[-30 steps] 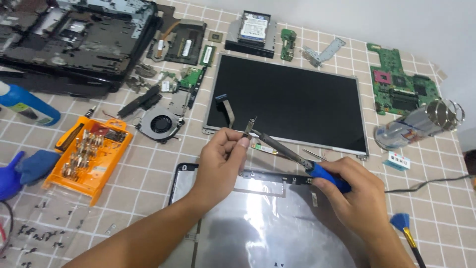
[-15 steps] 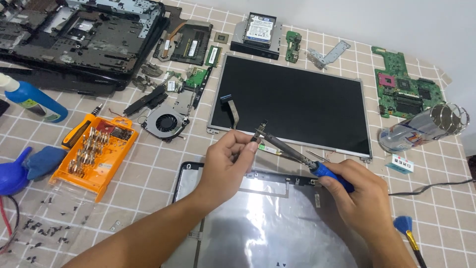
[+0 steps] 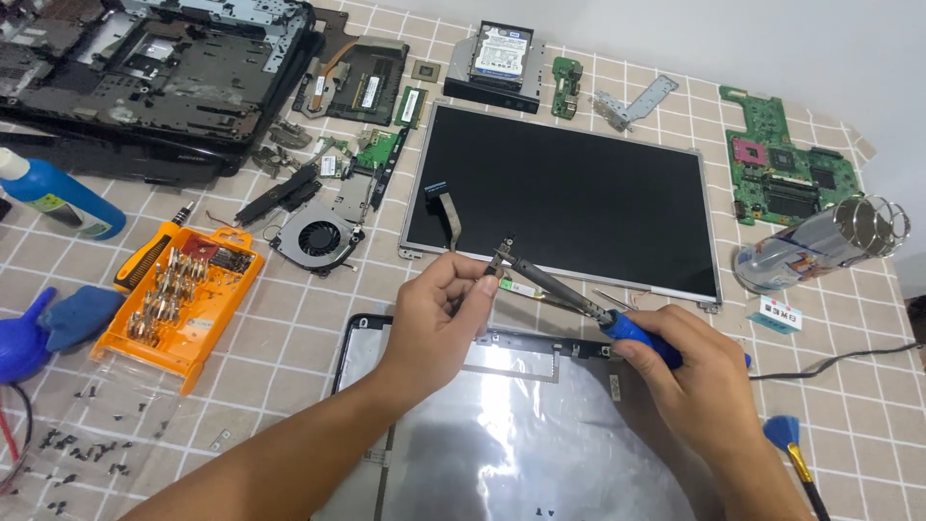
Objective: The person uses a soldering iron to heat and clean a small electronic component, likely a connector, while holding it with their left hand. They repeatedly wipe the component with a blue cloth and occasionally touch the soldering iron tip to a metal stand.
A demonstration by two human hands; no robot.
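My left hand (image 3: 439,314) pinches a small dark metal hinge piece (image 3: 504,252) between thumb and fingertips, held above the near edge of the bare laptop screen panel (image 3: 569,193). My right hand (image 3: 690,376) grips a blue-handled screwdriver (image 3: 632,331), and its thin shaft points up-left with the tip touching the hinge piece. Under both hands lies the laptop lid back cover (image 3: 502,444) with its silvery inner lining. A flat ribbon cable (image 3: 446,207) rests on the panel's left part.
An orange screwdriver bit case (image 3: 178,304), a cooling fan (image 3: 318,239), the stripped laptop base (image 3: 154,72), a hard drive (image 3: 500,53), a green motherboard (image 3: 786,174), a lying can (image 3: 820,241), a blue bottle (image 3: 58,198) and loose screws (image 3: 77,463) surround the work spot.
Both hands have kept their grips and shifted slightly right over the panel's near edge. The view has tilted a little, so the table's things sit lower in frame.
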